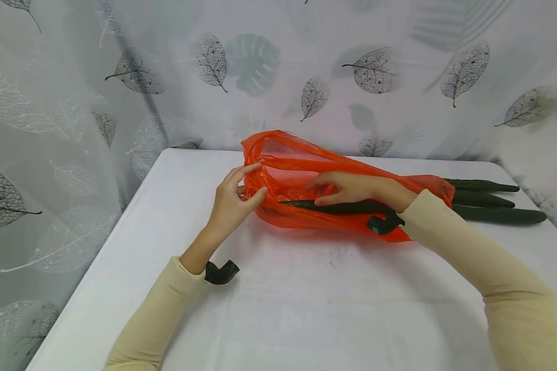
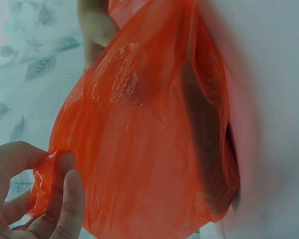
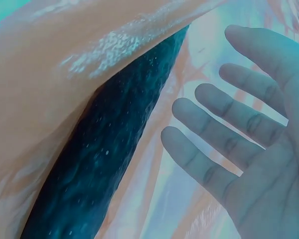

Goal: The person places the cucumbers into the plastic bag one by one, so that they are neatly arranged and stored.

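A red plastic bag point(image 1: 288, 219) lies on its side across the white table, its mouth spread. My left hand point(image 1: 234, 198) is at the bag's left end; in the left wrist view its fingers point(image 2: 72, 196) pinch a gathered bit of the plastic. Inside the bag lies a dark green cucumber point(image 1: 353, 207), its tip pointing left. My right hand point(image 1: 350, 188) is over the bag's opening, close beside this cucumber. Seen in the right wrist view, the fingers point(image 3: 209, 137) are spread and hold nothing, apart from the cucumber point(image 3: 109, 134).
Three more cucumbers point(image 1: 501, 215) lie side by side on the table's right, their left ends hidden behind the bag. Leaf-patterned curtain point(image 1: 269, 77) hangs along the back and left of the white table point(image 1: 334, 309). Dark wrist cameras point(image 1: 222, 273) stick out from both cuffs.
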Action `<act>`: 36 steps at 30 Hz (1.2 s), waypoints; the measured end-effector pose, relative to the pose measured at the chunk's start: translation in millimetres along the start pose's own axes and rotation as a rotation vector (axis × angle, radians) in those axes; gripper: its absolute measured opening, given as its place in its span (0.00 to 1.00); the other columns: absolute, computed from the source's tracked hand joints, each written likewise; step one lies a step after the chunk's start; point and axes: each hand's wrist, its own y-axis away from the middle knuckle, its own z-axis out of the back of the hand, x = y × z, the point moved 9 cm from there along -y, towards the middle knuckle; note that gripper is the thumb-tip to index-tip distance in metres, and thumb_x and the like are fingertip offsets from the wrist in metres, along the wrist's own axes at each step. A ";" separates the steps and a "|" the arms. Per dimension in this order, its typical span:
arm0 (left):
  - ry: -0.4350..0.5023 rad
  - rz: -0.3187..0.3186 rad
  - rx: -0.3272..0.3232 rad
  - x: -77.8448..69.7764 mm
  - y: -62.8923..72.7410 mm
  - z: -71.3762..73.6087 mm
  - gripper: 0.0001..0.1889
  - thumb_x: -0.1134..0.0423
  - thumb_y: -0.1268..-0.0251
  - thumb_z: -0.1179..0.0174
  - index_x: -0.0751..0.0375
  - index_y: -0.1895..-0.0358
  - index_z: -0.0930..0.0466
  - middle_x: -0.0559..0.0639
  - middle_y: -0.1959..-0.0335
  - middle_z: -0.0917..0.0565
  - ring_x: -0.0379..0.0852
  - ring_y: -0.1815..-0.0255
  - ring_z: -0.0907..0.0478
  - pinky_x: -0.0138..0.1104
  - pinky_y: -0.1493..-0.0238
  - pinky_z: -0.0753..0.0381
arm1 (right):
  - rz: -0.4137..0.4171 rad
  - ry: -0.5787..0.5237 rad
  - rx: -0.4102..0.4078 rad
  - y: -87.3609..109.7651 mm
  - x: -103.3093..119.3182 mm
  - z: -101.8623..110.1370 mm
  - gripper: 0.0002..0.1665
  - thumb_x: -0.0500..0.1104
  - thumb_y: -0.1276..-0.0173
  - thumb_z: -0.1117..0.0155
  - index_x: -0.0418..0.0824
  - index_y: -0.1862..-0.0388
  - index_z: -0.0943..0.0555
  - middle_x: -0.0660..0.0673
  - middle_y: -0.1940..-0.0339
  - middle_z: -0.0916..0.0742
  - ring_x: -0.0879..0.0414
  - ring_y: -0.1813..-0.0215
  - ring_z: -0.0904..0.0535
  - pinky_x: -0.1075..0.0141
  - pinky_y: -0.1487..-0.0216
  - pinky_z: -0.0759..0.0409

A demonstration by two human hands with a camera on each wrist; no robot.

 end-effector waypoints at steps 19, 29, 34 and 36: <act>-0.017 0.001 0.006 -0.9 0.4 -1.2 0.25 0.68 0.38 0.35 0.62 0.37 0.26 0.58 0.39 0.26 0.58 0.61 0.14 0.35 0.63 0.15 | -0.027 -0.035 -0.127 49.6 -16.3 13.4 0.27 0.45 0.30 0.36 0.38 0.35 0.25 0.39 0.36 0.21 0.48 0.36 0.26 0.51 0.39 0.24; -0.027 -0.012 0.004 -2.3 0.0 -0.7 0.25 0.69 0.39 0.36 0.65 0.37 0.26 0.60 0.39 0.25 0.59 0.61 0.15 0.37 0.62 0.15 | -0.027 -0.062 -0.192 80.8 -17.1 20.8 0.22 0.41 0.29 0.38 0.38 0.38 0.24 0.39 0.40 0.20 0.46 0.38 0.26 0.50 0.39 0.25; -0.026 -0.011 0.009 -1.5 0.0 -1.9 0.25 0.69 0.39 0.35 0.66 0.37 0.26 0.60 0.39 0.26 0.60 0.58 0.15 0.44 0.60 0.15 | -0.069 -0.055 -0.215 97.1 -19.8 24.0 0.21 0.40 0.29 0.39 0.39 0.38 0.23 0.39 0.40 0.20 0.51 0.42 0.23 0.61 0.43 0.22; -0.026 -0.004 0.013 -0.4 0.2 -2.4 0.25 0.69 0.38 0.36 0.65 0.37 0.26 0.60 0.39 0.26 0.59 0.58 0.15 0.42 0.60 0.15 | -0.069 -0.049 -0.234 103.8 -19.6 25.8 0.20 0.39 0.29 0.39 0.40 0.39 0.23 0.39 0.41 0.19 0.54 0.45 0.22 0.65 0.46 0.22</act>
